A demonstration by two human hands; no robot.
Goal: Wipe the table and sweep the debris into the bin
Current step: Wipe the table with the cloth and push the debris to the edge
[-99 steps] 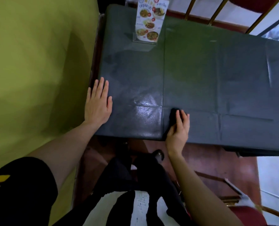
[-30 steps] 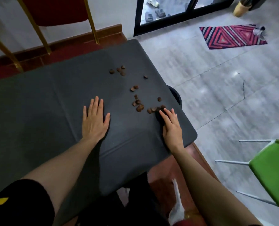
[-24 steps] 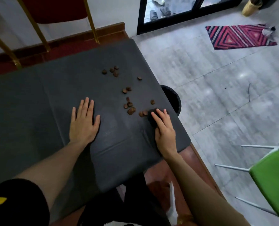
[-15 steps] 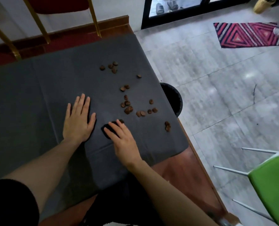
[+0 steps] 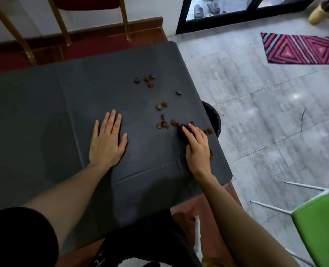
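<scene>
Mid-sweep: my right hand [image 5: 197, 149] pressed dark cloth [image 5: 183, 132] flat-fingered against debris [image 5: 164, 107]; left hand [image 5: 106, 140] lay open on table [image 5: 44, 116]. Next, I judged: push pieces over edge into bin [image 5: 213, 120].

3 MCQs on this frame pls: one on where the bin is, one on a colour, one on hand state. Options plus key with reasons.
1. Where is the round black bin?
A. On the floor at the right edge of the dark grey table
B. On the tabletop
C. Under the green chair

2. What colour are the small scattered debris pieces?
A. White
B. Brown
C. Green

3. What is the left hand doing?
A. Holding the cloth
B. Raised off the table
C. Lying flat on the table, fingers straight

Key:
1 A: its rim shows just past the table's right edge, on the grey floor.
2 B: the pieces are brown against the dark top.
3 C: the palm lies flat and holds nothing; the right hand presses the small dark cloth.
</scene>
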